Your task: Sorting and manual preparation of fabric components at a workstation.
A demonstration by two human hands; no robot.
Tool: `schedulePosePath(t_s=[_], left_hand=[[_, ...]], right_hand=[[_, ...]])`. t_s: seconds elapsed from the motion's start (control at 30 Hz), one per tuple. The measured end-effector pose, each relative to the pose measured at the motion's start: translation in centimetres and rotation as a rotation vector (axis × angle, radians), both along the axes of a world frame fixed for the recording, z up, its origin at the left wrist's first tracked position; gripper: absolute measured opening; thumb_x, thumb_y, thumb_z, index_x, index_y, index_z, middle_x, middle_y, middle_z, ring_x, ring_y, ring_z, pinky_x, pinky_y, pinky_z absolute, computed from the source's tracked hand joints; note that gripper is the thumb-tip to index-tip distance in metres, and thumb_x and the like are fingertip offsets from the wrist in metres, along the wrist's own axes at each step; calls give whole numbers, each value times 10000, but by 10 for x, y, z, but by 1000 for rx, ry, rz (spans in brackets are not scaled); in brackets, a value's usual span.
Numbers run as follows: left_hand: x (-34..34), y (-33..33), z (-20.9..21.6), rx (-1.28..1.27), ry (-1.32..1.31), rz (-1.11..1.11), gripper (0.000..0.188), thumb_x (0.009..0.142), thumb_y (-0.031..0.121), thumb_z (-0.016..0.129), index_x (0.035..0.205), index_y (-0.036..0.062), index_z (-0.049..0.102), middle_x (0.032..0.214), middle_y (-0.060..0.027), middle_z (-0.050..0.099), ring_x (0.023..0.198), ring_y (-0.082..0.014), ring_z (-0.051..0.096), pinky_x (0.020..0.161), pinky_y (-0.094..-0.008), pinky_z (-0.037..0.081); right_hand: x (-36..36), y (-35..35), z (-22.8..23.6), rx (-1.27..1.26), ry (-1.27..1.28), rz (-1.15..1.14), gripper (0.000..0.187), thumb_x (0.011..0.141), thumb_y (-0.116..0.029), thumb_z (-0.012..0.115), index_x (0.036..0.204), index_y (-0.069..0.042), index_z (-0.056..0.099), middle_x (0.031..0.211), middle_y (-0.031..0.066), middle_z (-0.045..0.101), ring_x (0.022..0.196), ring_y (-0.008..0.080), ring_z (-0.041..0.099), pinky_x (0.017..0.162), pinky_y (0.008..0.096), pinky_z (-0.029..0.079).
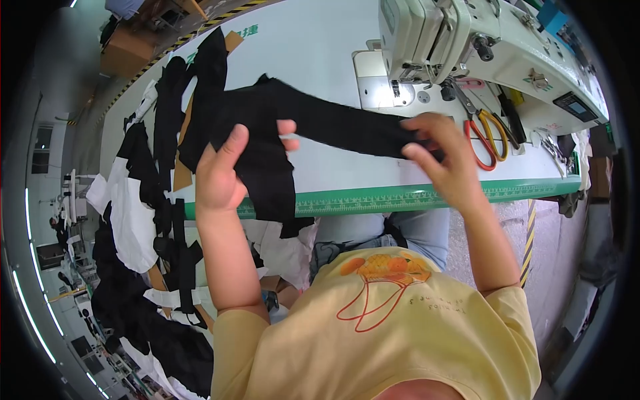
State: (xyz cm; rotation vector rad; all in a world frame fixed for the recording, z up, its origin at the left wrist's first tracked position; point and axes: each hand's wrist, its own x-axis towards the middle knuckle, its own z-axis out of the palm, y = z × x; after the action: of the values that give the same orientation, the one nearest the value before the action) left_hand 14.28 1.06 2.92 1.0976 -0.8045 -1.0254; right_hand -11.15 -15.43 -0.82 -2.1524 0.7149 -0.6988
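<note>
A black fabric piece (347, 123) stretches between my two hands above the white sewing table. My left hand (223, 177) holds its wider left part. That part drapes over the hand, with the thumb on one side and fingertips showing past the other edge. A lower flap hangs over the table's green front edge. At the narrow right end, the fingers and thumb of my right hand (450, 157) close around the fabric. The right hand is slightly blurred, and some of its fingertips are hidden against the cloth.
A white sewing machine (460, 47) stands at the back right. Red-handled scissors (481, 143) and yellow-handled scissors (493, 130) lie right of my right hand. More black cut pieces (170, 127) and white cloth (133, 220) hang off the left side. A green ruler strip (373, 200) edges the front.
</note>
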Motion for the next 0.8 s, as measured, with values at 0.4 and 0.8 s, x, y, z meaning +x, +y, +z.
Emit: schedulePosePath(t_s=[0.4, 0.8], left_hand=[[6, 12, -9, 569, -143, -498, 344, 706, -26, 721, 1007, -40, 555, 854, -77, 644, 767, -138, 620, 752, -266, 502], [24, -33, -20, 572, -1449, -101, 288, 659, 159, 751, 881, 35, 616, 875, -89, 638, 837, -258, 608, 713, -335, 472]], right_hand=[[-1, 10, -15, 786, -564, -107, 115, 795, -8, 685, 887, -24, 619, 786, -11, 624, 715, 26, 547, 650, 160, 434], [-57, 11, -52, -179, 124, -450, 160, 763, -158, 704, 897, -94, 641, 723, 48, 604, 631, 196, 577, 573, 298, 468]])
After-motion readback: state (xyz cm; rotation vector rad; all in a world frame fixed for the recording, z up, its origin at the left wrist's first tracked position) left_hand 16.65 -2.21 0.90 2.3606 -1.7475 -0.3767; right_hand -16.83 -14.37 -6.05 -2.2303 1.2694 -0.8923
